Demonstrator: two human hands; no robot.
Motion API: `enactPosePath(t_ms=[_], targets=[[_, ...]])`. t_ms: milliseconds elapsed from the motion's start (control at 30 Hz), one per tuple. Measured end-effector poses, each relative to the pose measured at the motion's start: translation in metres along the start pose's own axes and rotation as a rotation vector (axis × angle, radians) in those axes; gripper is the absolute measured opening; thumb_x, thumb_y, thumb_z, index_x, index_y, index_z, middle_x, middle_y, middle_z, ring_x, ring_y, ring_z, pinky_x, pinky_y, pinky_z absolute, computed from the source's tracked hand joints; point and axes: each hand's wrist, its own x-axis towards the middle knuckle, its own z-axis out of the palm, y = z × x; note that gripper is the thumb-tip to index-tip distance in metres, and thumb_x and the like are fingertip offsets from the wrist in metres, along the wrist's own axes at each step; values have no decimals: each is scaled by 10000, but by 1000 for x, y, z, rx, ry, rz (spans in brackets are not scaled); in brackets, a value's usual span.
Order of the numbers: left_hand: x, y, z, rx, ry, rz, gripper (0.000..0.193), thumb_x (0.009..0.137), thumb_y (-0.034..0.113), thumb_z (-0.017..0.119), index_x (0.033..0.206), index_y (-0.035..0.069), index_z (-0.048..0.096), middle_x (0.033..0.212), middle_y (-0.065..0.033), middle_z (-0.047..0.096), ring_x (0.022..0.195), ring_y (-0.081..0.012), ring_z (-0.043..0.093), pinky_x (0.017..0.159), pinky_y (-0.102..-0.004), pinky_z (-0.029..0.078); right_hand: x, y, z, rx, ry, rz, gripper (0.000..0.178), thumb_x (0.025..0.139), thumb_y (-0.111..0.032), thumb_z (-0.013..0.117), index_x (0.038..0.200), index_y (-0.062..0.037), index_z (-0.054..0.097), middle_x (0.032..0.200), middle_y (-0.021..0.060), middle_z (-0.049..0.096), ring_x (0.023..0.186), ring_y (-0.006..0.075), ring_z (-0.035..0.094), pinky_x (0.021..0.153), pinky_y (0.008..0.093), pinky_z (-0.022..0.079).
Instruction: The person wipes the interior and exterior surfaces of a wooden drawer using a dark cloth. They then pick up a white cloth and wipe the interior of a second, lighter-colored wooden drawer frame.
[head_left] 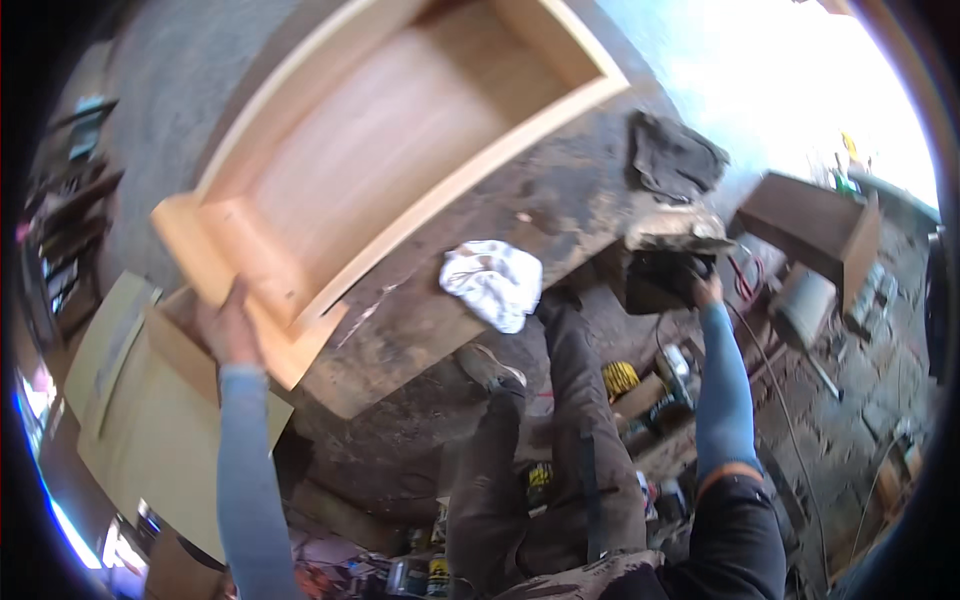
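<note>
A pale wooden drawer [380, 150] lies with its hollow side up across the workbench [400, 335]. My left hand [232, 328] grips its front panel at the near left corner, thumb over the edge. At the bench's right end, my right hand [707, 287] is against a dark, box-like fixture [660, 275] with a worn, light top; its fingers are partly hidden in the dark part, and whether they grip anything is unclear. A crumpled white cloth [492, 284] lies on the bench between my hands. A dark grey cloth [677, 155] rests beyond the fixture.
Greenish panels [150, 430] stand at the left, below the drawer. On the right are a brown wooden box [815, 225], a grey cylinder [802, 305] and a trailing cable [785, 410]. A yellow coil [620, 379] and cluttered tools lie beside my legs.
</note>
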Motion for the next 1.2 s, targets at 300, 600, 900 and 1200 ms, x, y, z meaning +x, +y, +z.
enactPosePath(t_ms=[300, 600, 900, 1200], targets=[[7, -12, 3, -176, 100, -29, 579, 971, 484, 540, 1066, -82, 611, 955, -168, 665, 851, -215, 608, 809, -370, 477, -204, -228, -16, 869, -533, 14, 441, 959, -217, 481, 1379, -84, 488, 1257, 122, 612, 1042, 248, 627, 811, 373, 553], [-8, 11, -6, 162, 131, -19, 587, 1003, 447, 429, 1038, -121, 569, 1029, -360, 601, 988, -497, 582, 854, -502, 455, -269, -530, 213, 279, -770, -856, 329, 935, -256, 617, 1162, -18, 625, 1010, 93, 683, 803, 173, 659, 688, 295, 539], [-8, 24, -2, 279, 95, -184, 598, 1006, 487, 381, 1123, -73, 555, 1007, -338, 620, 978, -496, 591, 855, -521, 479, -137, -515, 381, -1043, -474, -1649, 426, 936, -165, 487, 1343, -282, 528, 1460, 58, 432, 1238, 298, 499, 967, 463, 454], [3, 28, 11, 378, 75, -236, 586, 1010, 480, 375, 1155, -56, 562, 999, -313, 637, 959, -465, 618, 823, -516, 497, -127, -475, 444, -1179, -306, -928, 386, 919, -177, 477, 1289, -75, 513, 1340, 233, 487, 1150, 310, 580, 973, 425, 477]])
